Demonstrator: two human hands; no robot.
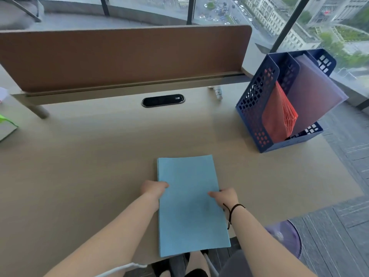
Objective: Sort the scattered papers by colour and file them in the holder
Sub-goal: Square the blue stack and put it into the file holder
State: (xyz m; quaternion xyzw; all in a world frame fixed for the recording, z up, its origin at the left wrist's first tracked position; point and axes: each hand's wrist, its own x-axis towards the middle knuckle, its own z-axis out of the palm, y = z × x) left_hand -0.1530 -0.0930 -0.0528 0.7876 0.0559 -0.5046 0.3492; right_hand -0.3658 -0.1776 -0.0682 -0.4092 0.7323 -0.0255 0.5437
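A neat stack of blue papers (189, 206) hangs over the desk's near edge. My left hand (153, 188) grips its left edge, thumb on top. My right hand (224, 195) grips the right edge in the same way. At the desk's far right stands a dark blue mesh holder (253, 100) with several slots. Red papers (279, 116) lean in its near slot, and purple papers (315, 90) lean in the slot behind.
A brown divider panel (119, 54) runs along the back of the beige desk (89, 156). A black cable port (162, 100) and a small white bottle (218, 92) lie near it. A green and grey item (6, 124) sits at the left edge. A purple stool (285, 236) stands lower right.
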